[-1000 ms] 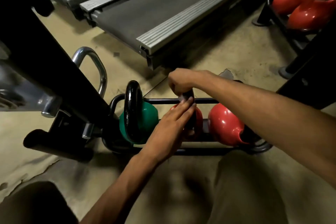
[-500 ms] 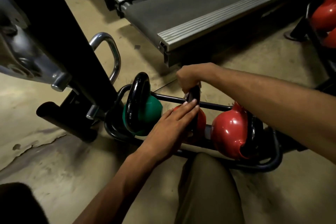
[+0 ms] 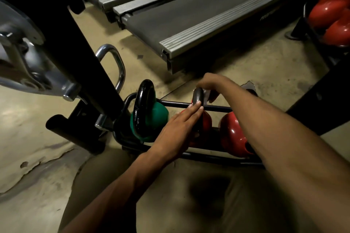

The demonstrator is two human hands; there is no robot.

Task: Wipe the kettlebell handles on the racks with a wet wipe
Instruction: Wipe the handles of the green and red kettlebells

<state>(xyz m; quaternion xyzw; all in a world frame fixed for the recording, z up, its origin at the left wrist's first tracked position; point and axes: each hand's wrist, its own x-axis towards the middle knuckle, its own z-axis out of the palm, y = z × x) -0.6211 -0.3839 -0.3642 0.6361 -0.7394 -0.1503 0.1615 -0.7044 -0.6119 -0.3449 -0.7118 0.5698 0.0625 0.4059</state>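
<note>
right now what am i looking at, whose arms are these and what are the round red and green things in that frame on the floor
Everything is seen from one camera worn on a person's head, looking down at their own bare arms. A low black rack on the floor holds a green kettlebell, a middle red kettlebell and an end red kettlebell. The left hand lies flat, fingers straight, against the middle one. The right hand curls over the top of its black handle; a pale scrap by the thumb looks like the wet wipe. Treadmills stand behind.
</note>
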